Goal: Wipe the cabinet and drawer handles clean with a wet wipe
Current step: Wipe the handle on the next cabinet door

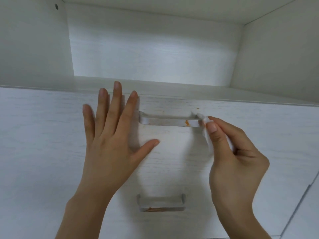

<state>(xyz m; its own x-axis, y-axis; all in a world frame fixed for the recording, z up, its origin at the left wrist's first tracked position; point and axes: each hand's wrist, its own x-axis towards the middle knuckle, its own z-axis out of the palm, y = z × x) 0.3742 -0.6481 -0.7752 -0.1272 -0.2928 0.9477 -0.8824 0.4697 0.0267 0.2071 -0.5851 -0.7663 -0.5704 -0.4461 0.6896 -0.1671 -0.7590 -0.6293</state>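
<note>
Right hand [231,152] pinches the wet wipe [206,120] at the upper drawer handle [169,121]'s right end; left hand [110,135] lies spread, empty. Next, probably rub off the orange smear [187,123].

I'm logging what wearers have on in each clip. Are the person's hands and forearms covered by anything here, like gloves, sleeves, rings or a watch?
Nothing is worn. The left hand and right hand are both bare, with no gloves, rings, watch or bracelet visible. Both forearms are bare down to the bottom edge of the picture, with no sleeve in view. The fingernails are short and look unpainted.
</note>
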